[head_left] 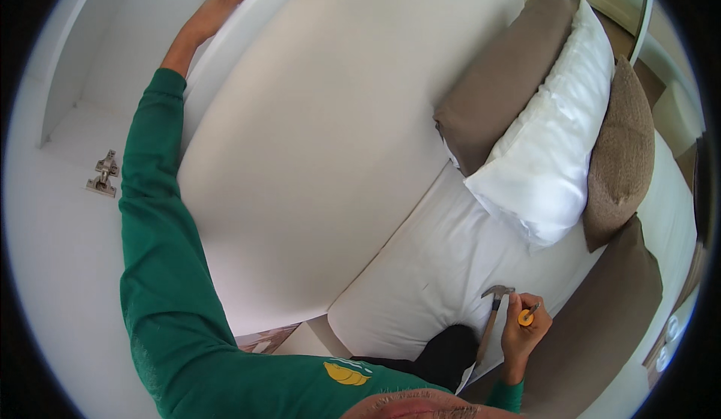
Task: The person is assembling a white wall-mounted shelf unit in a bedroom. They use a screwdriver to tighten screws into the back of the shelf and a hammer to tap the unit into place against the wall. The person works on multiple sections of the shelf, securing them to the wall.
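Observation:
My left hand (215, 15) reaches far up and left into a white cabinet (90, 81), its fingertips closed at the inner edge near the top. What they grip, if anything, is too small to make out. At the lower right, my right hand (523, 333) is closed round a screwdriver (526, 317) with a yellow-orange handle and a short metal shaft pointing up. Just left of that hand, a claw hammer (490, 321) with a wooden handle lies on the white bedding (420, 269). A metal hinge (105, 173) is fixed to the cabinet's side panel, left of my forearm.
A large pale panel (315, 134) stands between the cabinet and the bed. Brown, white and woven pillows (552, 130) lean together at the upper right. Another brown cushion (601, 329) lies right of my right hand. My knee in black (451, 351) rests beside the hammer.

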Available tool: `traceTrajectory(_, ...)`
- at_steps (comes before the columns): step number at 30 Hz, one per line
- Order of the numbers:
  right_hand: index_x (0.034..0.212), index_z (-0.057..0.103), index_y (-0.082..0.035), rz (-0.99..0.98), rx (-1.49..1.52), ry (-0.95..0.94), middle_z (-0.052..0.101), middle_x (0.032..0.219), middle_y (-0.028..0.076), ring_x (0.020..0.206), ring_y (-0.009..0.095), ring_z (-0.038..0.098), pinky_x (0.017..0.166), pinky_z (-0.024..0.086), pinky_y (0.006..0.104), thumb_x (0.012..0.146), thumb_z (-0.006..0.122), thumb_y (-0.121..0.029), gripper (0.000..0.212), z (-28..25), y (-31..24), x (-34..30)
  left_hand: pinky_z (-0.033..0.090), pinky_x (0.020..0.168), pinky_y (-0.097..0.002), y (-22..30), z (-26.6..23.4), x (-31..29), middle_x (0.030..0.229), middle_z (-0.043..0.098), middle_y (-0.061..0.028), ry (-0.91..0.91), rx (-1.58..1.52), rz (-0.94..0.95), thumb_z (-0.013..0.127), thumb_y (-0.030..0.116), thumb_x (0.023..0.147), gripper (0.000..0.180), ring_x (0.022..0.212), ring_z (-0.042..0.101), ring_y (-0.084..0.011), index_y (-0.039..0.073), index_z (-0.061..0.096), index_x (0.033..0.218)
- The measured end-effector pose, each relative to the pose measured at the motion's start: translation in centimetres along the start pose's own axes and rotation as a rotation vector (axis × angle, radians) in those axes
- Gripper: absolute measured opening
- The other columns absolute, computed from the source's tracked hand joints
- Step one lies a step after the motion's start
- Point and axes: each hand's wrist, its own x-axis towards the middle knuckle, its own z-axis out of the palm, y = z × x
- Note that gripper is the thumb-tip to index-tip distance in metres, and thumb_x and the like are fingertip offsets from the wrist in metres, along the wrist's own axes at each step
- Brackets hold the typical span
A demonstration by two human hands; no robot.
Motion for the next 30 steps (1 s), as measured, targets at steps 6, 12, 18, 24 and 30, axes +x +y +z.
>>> traceTrajectory(6, 0.087, 0.067, 0.0, 0.021, 0.047, 0.063, 0.058, 0.072, -0.003, 0.064, 0.005, 0.043, 0.057, 0.034, 0.0237, 0.103, 0.077, -0.008, 0.02, 0.3, -1.3, -1.8, 0.049, 0.111, -0.0392, -0.1, 0.3, -0.7, 0.123, 0.071, -0.0132, -0.001, -0.055, -0.071, 0.041, 0.086, 0.102, 0.089, 0.119, 0.065, -0.0243, 0.006, 0.065, 0.134)
traceTrajectory(12, 0.086, 0.065, 0.001, 0.049, -0.007, -0.009, 0.055, 0.069, -0.003, 0.064, 0.004, 0.041, 0.056, 0.033, 0.0241, 0.103, 0.076, -0.007, 0.022, -1.3, 0.0, -2.6, 0.046, 0.116, -0.0415, 0.5, -0.5, -0.4, 0.134, 0.07, -0.018, 0.002, 0.022, 0.023, 0.041, 0.084, 0.104, 0.09, 0.129, 0.063, -0.029, 0.006, 0.063, 0.144)
traceTrajectory(18, 0.084, 0.063, 0.002, 0.173, 0.01, 0.069, 0.063, 0.071, 0.006, 0.067, 0.008, 0.051, 0.062, 0.044, 0.0267, 0.097, 0.079, -0.002, 0.021, -1.6, 0.4, -1.0, 0.047, 0.114, -0.0395, 0.6, 0.4, -0.2, 0.129, 0.07, -0.0182, 0.051, -0.005, -0.026, 0.043, 0.083, 0.104, 0.09, 0.125, 0.062, -0.0261, 0.002, 0.065, 0.136)
traceTrajectory(24, 0.088, 0.066, 0.002, 0.204, 0.195, 0.01, 0.066, 0.075, 0.005, 0.07, 0.006, 0.051, 0.063, 0.044, 0.0249, 0.097, 0.08, -0.002, 0.017, 2.5, -4.8, 1.9, 0.055, 0.096, -0.0302, 0.5, 0.5, -0.4, 0.109, 0.073, -0.0056, 0.026, -0.222, -0.14, 0.054, 0.08, 0.102, 0.079, 0.101, 0.065, -0.0133, 0.006, 0.069, 0.128)
traceTrajectory(30, 0.108, 0.074, -0.003, -0.797, 0.196, 0.084, 0.074, 0.092, 0.016, 0.081, 0.038, 0.071, 0.073, 0.056, 0.0435, 0.094, 0.084, -0.024, 0.028, 11.5, -22.5, 22.0, 0.056, 0.1, -0.0363, 1.7, 0.2, -0.8, 0.124, 0.074, -0.0157, -0.032, -0.374, -0.226, 0.06, 0.073, 0.103, 0.084, 0.109, 0.07, -0.0217, -0.004, 0.067, 0.136)
